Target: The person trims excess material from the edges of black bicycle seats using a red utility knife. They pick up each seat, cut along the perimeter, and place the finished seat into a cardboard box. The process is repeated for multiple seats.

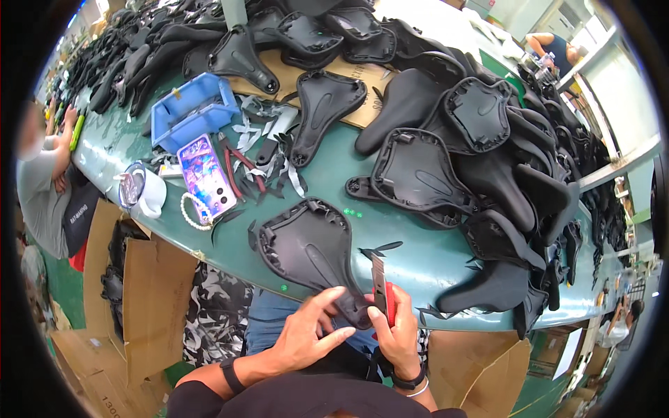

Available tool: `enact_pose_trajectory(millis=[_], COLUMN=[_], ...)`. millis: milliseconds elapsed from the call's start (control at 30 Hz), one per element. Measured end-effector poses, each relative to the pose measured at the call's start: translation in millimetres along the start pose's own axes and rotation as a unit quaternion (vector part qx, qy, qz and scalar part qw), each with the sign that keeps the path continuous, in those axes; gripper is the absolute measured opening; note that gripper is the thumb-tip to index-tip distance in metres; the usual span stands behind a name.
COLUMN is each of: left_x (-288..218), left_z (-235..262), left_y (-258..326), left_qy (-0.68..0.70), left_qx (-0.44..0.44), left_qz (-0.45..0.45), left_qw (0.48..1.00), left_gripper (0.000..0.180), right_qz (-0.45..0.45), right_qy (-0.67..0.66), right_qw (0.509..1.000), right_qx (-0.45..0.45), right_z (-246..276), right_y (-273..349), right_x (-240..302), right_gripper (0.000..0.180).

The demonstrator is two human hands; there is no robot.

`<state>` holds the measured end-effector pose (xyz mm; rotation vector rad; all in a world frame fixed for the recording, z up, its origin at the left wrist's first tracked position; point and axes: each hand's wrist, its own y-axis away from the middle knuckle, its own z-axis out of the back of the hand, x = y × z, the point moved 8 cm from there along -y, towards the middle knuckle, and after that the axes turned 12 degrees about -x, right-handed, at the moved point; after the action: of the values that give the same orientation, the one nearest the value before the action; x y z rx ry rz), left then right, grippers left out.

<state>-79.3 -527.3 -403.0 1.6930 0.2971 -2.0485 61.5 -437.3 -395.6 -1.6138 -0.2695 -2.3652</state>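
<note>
A black bicycle saddle [311, 240] lies underside up at the near table edge, its narrow nose pointing toward me. My left hand [301, 334] is at the left side of that nose, fingers and thumb apart, with the index fingertip at the saddle's edge; whether it touches cannot be told. In my right hand [398, 343] is a red-handled utility knife [390, 304], its blade pointing up and away from me, just right of the nose. The right thumb lies close to the nose tip. Thin black trimmings [382, 249] lie just beyond the blade.
More saddles [421, 174] are heaped at the right and back. To the left are a blue bin [191, 115], a phone [207, 175], red-handled pliers [233, 167] and a lidded mug [146, 189]. Cardboard boxes [157, 292] stand below the table. A person [43, 188] sits far left.
</note>
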Motion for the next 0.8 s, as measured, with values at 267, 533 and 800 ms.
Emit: enact_pose_trajectory(millis=[267,533,800], left_x=[-58.0,-15.4,-14.0], left_z=[87.9,88.2,89.7], left_y=[-42.7,-68.0,-68.2], left_qy=[-0.195,-0.222,-0.21], left_qx=[-0.142,-0.086,-0.092], left_qz=[-0.318,-0.269,-0.243], left_qw=[0.917,0.933,0.942], left_gripper=[0.047,0.052,0.051], right_qz=[0.188,0.167,0.113], right_qy=[0.26,0.433,0.451], right_qw=[0.947,0.879,0.867], right_qx=[0.004,0.112,0.179], right_z=[6.1,-48.8,-11.8], right_y=[-5.6,-15.6,38.7], right_x=[45.7,57.4,45.9], right_gripper=[0.055,0.054,0.057])
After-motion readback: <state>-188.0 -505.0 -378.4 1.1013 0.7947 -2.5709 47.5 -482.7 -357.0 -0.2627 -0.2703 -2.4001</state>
